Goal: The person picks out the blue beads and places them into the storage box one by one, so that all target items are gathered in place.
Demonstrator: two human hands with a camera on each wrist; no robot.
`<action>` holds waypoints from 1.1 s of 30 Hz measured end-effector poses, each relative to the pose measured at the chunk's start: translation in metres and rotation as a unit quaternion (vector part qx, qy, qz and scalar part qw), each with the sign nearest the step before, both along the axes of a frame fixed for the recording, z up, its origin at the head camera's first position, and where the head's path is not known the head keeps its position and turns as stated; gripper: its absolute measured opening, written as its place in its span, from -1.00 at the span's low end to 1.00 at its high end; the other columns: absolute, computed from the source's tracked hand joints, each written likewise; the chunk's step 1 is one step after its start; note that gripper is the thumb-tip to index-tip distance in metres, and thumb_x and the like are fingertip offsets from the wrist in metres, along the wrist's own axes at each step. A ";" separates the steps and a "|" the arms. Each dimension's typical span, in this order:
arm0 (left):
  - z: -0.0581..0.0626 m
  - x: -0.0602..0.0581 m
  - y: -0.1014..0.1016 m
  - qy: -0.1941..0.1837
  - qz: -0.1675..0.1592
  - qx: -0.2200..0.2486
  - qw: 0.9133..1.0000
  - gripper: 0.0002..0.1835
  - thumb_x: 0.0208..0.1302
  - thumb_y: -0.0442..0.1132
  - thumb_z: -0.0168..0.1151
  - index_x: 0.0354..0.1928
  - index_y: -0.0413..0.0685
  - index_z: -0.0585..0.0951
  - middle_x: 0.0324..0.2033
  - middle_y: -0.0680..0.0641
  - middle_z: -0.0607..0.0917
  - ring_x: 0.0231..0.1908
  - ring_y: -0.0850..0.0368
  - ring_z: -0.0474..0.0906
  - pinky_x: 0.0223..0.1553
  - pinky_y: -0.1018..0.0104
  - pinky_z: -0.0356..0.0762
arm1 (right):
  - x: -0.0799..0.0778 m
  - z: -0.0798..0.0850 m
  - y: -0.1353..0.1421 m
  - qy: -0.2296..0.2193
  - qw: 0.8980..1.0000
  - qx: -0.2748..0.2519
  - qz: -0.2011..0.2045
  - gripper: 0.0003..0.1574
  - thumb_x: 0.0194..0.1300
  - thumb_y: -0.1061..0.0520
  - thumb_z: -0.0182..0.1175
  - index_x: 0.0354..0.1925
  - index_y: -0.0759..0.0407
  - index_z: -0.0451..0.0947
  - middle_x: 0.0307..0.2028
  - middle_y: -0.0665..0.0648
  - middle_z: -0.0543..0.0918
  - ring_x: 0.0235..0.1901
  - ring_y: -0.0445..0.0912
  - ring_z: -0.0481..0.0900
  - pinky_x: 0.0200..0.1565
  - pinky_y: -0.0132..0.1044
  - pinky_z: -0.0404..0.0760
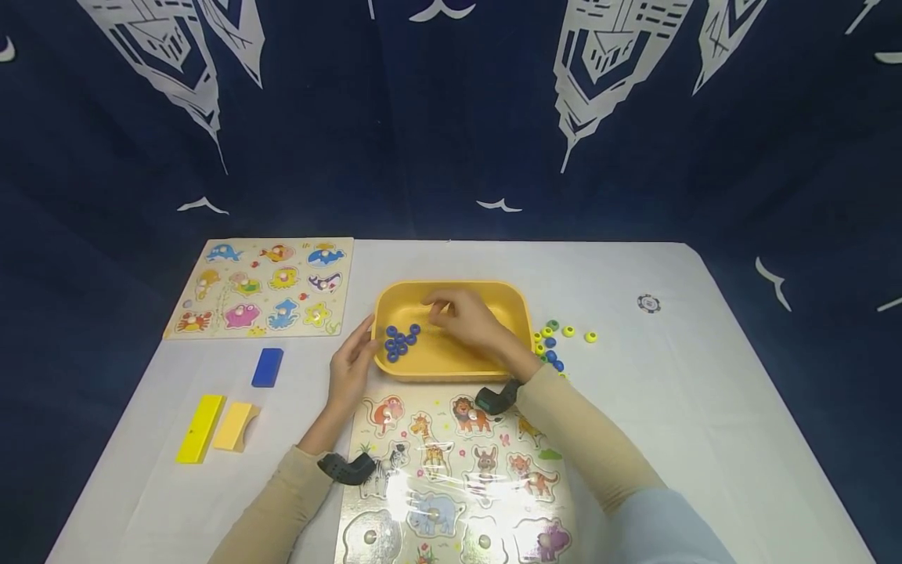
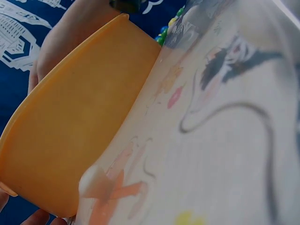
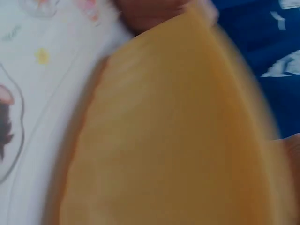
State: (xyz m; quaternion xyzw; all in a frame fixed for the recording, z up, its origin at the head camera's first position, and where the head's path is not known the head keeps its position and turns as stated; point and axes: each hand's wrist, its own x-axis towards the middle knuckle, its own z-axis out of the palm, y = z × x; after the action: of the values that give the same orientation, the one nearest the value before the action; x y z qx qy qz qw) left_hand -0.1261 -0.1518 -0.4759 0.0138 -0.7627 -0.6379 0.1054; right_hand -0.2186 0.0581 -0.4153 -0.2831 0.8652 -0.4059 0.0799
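Note:
A yellow plastic tray [image 1: 451, 377] sits in the middle of the table, with several blue beads [image 1: 401, 341] grouped at its left end. My left hand [image 1: 348, 372] rests against the tray's left side, fingers fairly straight along the outer wall and the thumb near the rim. Over the tray's inside hovers my right hand [image 1: 468, 317], fingers loosely bent and pointing left; no bead shows between them. More beads, green, yellow and blue [image 1: 551, 356], lie just right of the tray, partly hidden by the right forearm. Both wrist views mostly show the tray's outer wall [image 2: 79, 117].
An animal puzzle board [image 1: 451, 446] lies in front of the tray, under the forearms. A sea-animal puzzle board [image 1: 264, 290] is at the back left. Blue [image 1: 268, 368], yellow [image 1: 200, 429] and cream arched [image 1: 236, 427] blocks lie at left. A chip [image 1: 649, 304] lies at right.

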 end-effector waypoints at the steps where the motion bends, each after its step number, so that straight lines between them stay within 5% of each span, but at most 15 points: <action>1: -0.001 0.000 0.000 0.003 0.001 -0.005 1.000 -0.56 0.28 -0.20 0.01 0.20 0.27 0.33 -0.07 -0.16 0.57 -0.05 0.02 0.50 -0.04 0.56 0.42 | 0.003 0.004 0.007 0.007 1.000 -0.019 -0.004 -0.67 0.17 0.17 0.14 -0.06 0.19 0.53 -0.40 -0.01 0.61 -0.53 -0.14 0.45 -0.50 -0.36 0.45; 9: 0.001 0.001 0.000 0.007 0.005 -0.017 1.000 -0.56 0.28 -0.16 0.02 0.20 0.27 0.33 -0.07 -0.13 0.58 -0.05 0.06 0.50 -0.03 0.53 0.43 | 0.026 0.012 0.085 0.093 0.988 -0.096 -0.076 -0.68 0.12 0.11 0.21 -0.11 0.15 0.55 -0.43 0.04 0.59 -0.56 -0.14 0.37 -0.61 -0.43 0.33; 18: 0.025 0.011 0.007 0.009 -0.006 -0.005 1.000 -0.54 0.28 -0.30 -0.01 0.23 -0.08 0.30 -0.06 -0.32 0.53 -0.02 -0.15 0.46 -0.06 0.67 0.37 | 0.043 -0.019 0.163 0.079 0.976 -0.044 -0.199 -0.72 0.13 0.07 0.20 -0.13 0.06 0.56 -0.40 -0.02 0.53 -0.49 -0.21 0.35 -0.57 -0.37 0.37; 26: 0.024 0.012 0.006 0.001 0.000 -0.005 1.000 -0.55 0.28 -0.28 -0.01 0.23 -0.04 0.31 -0.06 -0.29 0.53 -0.03 -0.10 0.46 -0.06 0.66 0.37 | 0.044 -0.045 0.179 0.027 0.980 0.009 -0.197 -0.75 0.08 0.15 0.23 -0.18 0.04 0.58 -0.35 0.00 0.56 -0.49 -0.12 0.38 -0.50 -0.38 0.40; 33: 0.023 0.011 0.007 0.006 -0.005 -0.009 1.000 -0.55 0.28 -0.29 -0.02 0.23 -0.04 0.30 -0.04 -0.30 0.52 0.00 -0.12 0.45 -0.06 0.67 0.37 | 0.041 -0.054 0.177 0.054 0.974 0.054 -0.212 -0.72 0.02 0.19 0.27 -0.21 0.00 0.59 -0.42 -0.02 0.54 -0.54 -0.14 0.36 -0.56 -0.41 0.38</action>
State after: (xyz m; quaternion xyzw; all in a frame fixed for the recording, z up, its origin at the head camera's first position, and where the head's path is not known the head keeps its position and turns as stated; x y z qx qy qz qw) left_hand -0.1152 -0.1451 -0.4525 0.0054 -0.7680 -0.6314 0.1067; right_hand -0.1778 0.2352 -0.4688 -0.1105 0.9291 -0.3507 -0.0400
